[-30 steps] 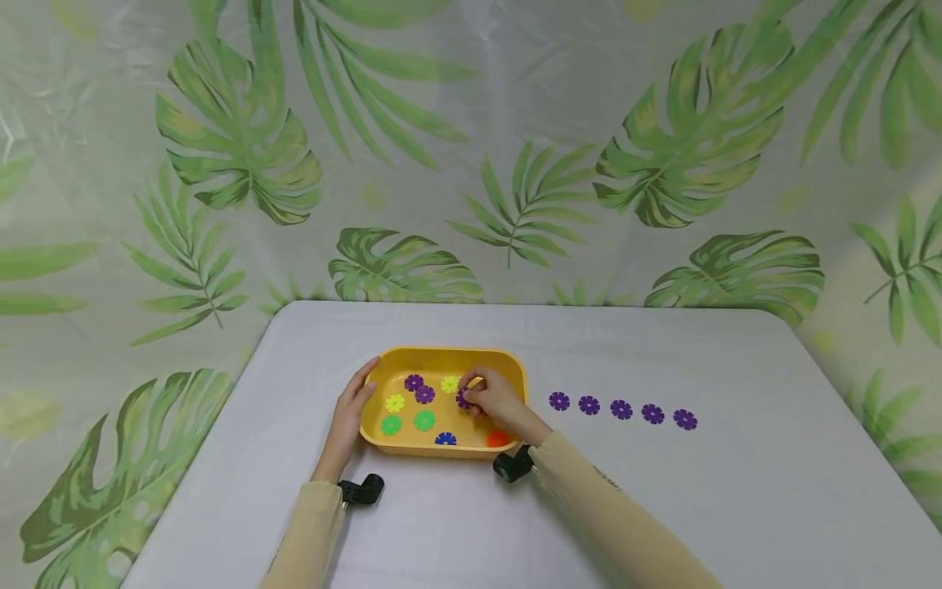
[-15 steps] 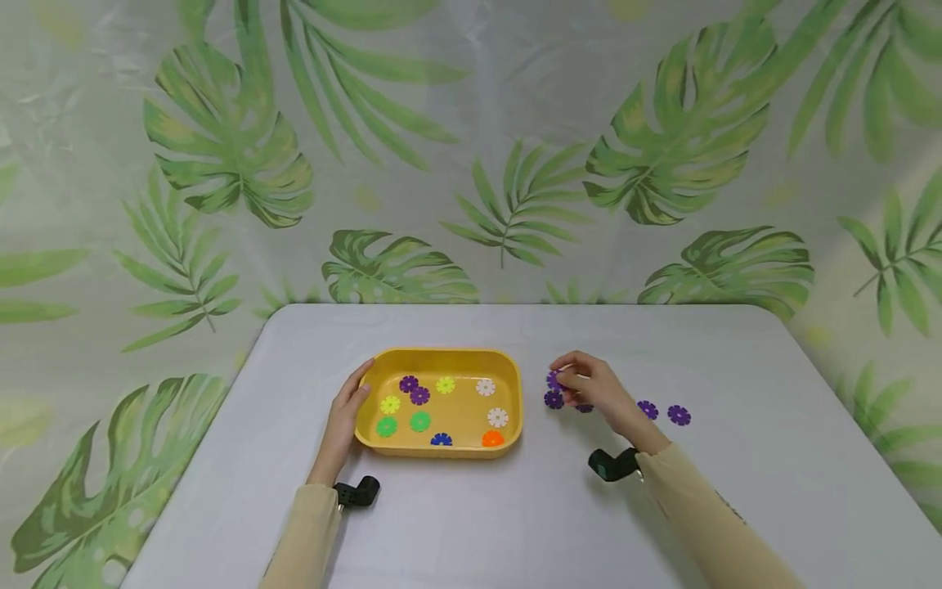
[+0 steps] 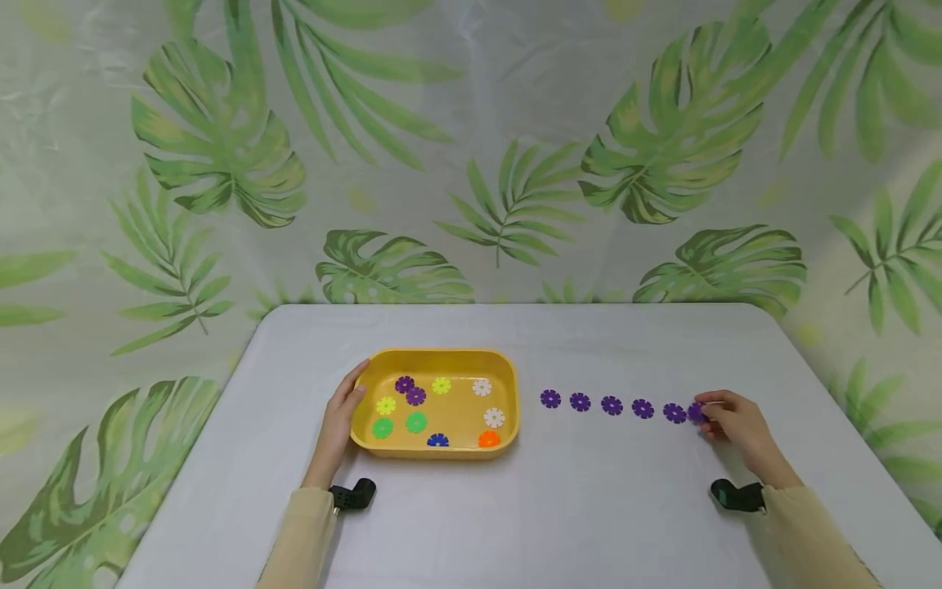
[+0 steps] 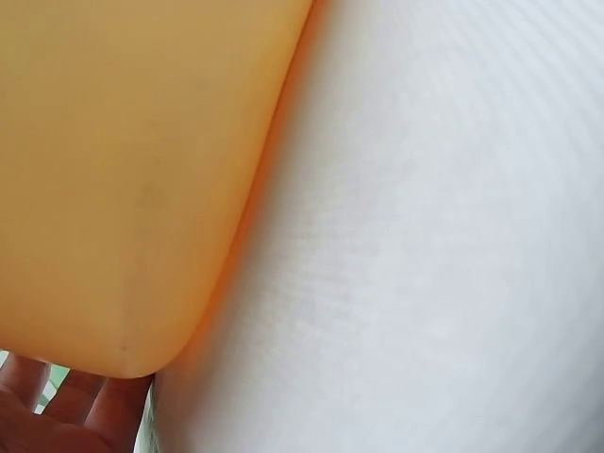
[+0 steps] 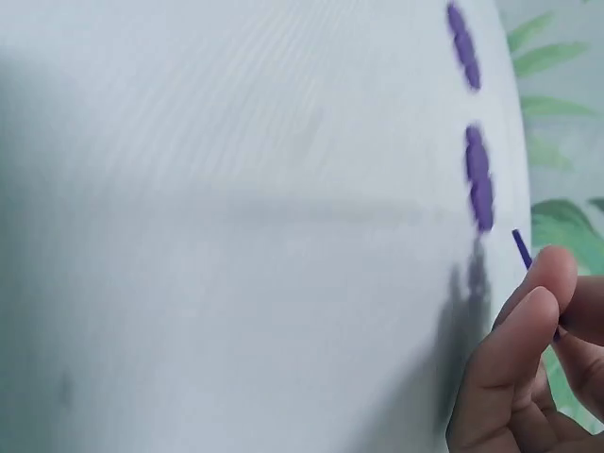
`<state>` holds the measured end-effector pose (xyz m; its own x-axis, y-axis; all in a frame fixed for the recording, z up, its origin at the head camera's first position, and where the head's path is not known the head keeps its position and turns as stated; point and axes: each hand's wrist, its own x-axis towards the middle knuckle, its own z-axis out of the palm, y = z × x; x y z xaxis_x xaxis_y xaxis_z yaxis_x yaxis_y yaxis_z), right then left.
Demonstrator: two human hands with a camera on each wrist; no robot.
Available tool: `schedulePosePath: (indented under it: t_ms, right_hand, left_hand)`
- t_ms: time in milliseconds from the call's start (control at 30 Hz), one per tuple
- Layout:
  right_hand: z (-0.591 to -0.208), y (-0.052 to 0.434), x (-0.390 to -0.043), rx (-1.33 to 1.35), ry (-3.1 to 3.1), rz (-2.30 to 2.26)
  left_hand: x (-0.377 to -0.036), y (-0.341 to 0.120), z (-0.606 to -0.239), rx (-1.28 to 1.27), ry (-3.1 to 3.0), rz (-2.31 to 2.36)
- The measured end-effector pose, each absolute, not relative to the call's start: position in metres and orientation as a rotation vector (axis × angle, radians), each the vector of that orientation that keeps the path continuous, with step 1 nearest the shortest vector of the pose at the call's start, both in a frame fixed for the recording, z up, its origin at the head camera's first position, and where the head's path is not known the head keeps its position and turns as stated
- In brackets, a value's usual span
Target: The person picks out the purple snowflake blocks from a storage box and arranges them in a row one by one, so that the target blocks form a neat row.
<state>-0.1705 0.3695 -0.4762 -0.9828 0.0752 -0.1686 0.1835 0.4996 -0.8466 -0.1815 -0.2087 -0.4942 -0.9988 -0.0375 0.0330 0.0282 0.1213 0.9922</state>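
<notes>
A yellow tray [image 3: 508,384] holds several flower-shaped discs: purple, yellow, white, green, blue and orange. My left hand [image 3: 342,409] rests flat against the tray's left wall [image 4: 123,170], fingers [image 4: 57,415] fairly straight. To the right of the tray, several purple discs [image 3: 612,405] lie in a row on the white table [image 3: 589,507]. At the row's right end my right hand [image 3: 704,409] pinches a purple disc [image 3: 695,411] between thumb and fingertips [image 5: 538,311]. In the right wrist view that disc [image 5: 522,250] shows edge-on just above the table, in line with the laid discs [image 5: 479,179].
A leaf-patterned curtain [image 3: 471,164] hangs behind and around the table. Bare tabletop lies in front of the tray and the disc row. The table's right edge [image 3: 846,425] is close to my right hand.
My right hand took a purple disc from the tray and carried it right, past the row, to the row's far end. The left hand and the tray stayed put.
</notes>
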Motion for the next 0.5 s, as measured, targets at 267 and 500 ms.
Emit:
schedulePosePath:
  t_ms: [267,500]
  right_hand:
    - [-0.474,0.372,-0.17,0.234,2.816,-1.245]
    - [-0.452,0.329,-0.18,0.153,2.685,-1.51]
  left_hand:
    - [-0.182,-0.208,-0.493,0.011,-2.307,-2.055]
    - [-0.182,-0.208,-0.492,0.01,-2.293,-2.081]
